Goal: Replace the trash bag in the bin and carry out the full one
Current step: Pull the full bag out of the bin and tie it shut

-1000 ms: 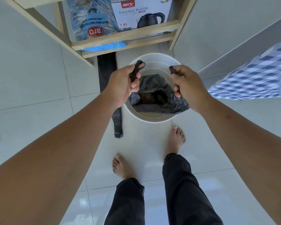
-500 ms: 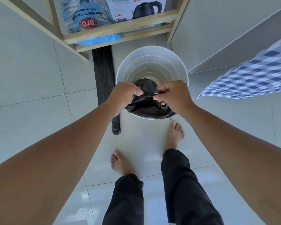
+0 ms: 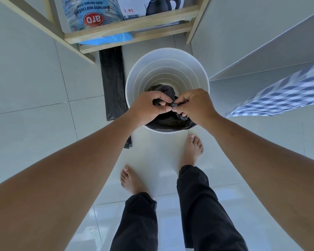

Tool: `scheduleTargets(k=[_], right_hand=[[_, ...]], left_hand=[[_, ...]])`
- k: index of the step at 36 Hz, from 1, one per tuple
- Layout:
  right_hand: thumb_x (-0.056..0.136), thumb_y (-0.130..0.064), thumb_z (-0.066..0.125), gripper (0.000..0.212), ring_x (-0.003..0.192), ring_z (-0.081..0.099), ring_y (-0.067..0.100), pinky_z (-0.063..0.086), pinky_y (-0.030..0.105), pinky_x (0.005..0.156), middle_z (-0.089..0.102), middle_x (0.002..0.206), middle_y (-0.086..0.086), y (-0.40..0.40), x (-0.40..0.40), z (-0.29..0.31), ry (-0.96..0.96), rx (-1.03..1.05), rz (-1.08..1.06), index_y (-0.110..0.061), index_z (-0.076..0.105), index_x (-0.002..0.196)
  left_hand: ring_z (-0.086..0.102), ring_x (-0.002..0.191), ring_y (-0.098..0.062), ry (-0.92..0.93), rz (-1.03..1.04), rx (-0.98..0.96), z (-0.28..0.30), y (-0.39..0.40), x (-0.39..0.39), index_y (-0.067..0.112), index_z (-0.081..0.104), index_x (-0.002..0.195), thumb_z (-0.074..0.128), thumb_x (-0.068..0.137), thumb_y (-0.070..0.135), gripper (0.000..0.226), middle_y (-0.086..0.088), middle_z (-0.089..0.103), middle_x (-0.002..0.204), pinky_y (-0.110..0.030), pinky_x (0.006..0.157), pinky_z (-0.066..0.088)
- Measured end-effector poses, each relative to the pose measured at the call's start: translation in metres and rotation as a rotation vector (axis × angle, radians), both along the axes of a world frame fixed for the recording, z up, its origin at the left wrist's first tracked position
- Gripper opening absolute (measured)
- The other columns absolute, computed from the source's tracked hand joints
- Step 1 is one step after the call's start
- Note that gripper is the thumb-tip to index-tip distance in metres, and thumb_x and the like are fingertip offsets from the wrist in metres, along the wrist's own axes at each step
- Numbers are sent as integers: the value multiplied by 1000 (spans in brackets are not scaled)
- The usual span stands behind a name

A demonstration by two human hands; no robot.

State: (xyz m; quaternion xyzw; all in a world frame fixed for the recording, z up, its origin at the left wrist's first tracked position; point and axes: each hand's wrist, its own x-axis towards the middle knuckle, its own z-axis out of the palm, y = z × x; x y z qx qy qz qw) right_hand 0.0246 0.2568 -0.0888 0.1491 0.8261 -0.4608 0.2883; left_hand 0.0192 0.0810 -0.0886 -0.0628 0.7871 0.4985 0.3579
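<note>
Tiled floor (image 3: 34, 98), white bin (image 3: 168, 53) at foot of wooden shelf (image 3: 130, 24): early stage, full bag being tied, nothing swapped yet.

Left to right: flat folded black bag (image 3: 111, 82), likely the replacement, lying on tiles just beside bin, untouched. Left hand (image 3: 149, 106) clenched on gathered neck of full black trash bag (image 3: 169, 121); right hand (image 3: 194, 105) pinching same neck, fingertips of both meeting at the twist. Looks like knotting in progress; knot done or not, cannot tell. Full bag down inside bin, near side, not lifted out. Left to do: finish knot, pull bag out, line bin with fresh bag, carry full one out. Checked cloth (image 3: 283, 95) at right, irrelevant.
</note>
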Motion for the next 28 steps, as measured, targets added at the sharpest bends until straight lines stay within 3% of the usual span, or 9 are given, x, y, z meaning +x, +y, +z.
scheduleTargets(k=[7,11,13,16,18,20,22,25,28], right_hand=[[72,4,81,25,43,60,2,51,14,48,70,76,13,5,-7,-1,-109,-54,-29,-6,72,93],[83,11,49,29,70,63,22,51,22,53,65,86,12,10,-15,4,-334,-380,-355,-9,59,99],[87,3,41,27,72,59,22,50,23,56,63,85,10,11,-21,5,-474,-513,-523,-7,57,107],[93,-35,57,29,79,63,24,53,32,69,67,89,9,9,-31,2,-592,-424,-426,-9,62,105],[86,-48,67,45,81,67,24,53,34,71,72,88,7,3,-36,-1,-590,-308,-330,-7,67,104],[87,-25,72,31,77,67,25,53,33,64,71,91,14,-5,-39,-2,-553,-236,-326,-1,69,107],[85,-4,69,23,79,68,29,59,41,72,70,98,21,-7,-40,-6,-517,-166,-359,4,70,107],[83,-7,73,19,73,68,20,58,37,79,72,84,9,-2,-41,-9,-449,-182,-443,0,71,100],[80,-14,77,6,73,71,19,58,33,77,73,77,4,3,-33,-3,-262,-223,-383,-16,71,81]], left_hand=[[58,82,-9,73,-26,-70,-6,7,-6,16,69,93,72,87,19,7,4,64,87,-17,74,43],[38,53,-13,-61,-6,-34,-8,5,-12,20,55,82,62,92,19,12,4,45,63,-26,54,31],[33,50,-13,-101,-23,16,-6,4,-15,19,51,79,61,88,20,13,5,40,59,-27,51,25],[39,42,-4,-119,-78,53,-3,7,-18,14,48,78,57,93,8,19,12,43,47,-26,51,24],[37,38,-1,-130,-82,79,-1,10,-18,15,47,76,57,91,11,19,14,42,43,-26,50,23],[31,39,-2,-158,-62,97,1,12,-20,13,47,78,57,90,14,15,11,38,49,-25,48,23],[35,42,-6,-180,-52,71,2,13,-21,11,46,81,52,97,7,17,0,40,57,-22,46,28],[46,46,-14,-208,81,-14,5,17,-27,15,46,80,47,101,9,21,-7,50,62,-25,48,36],[37,50,-18,-427,359,4,9,22,-42,12,40,75,38,104,10,29,-13,42,54,-28,51,30]])
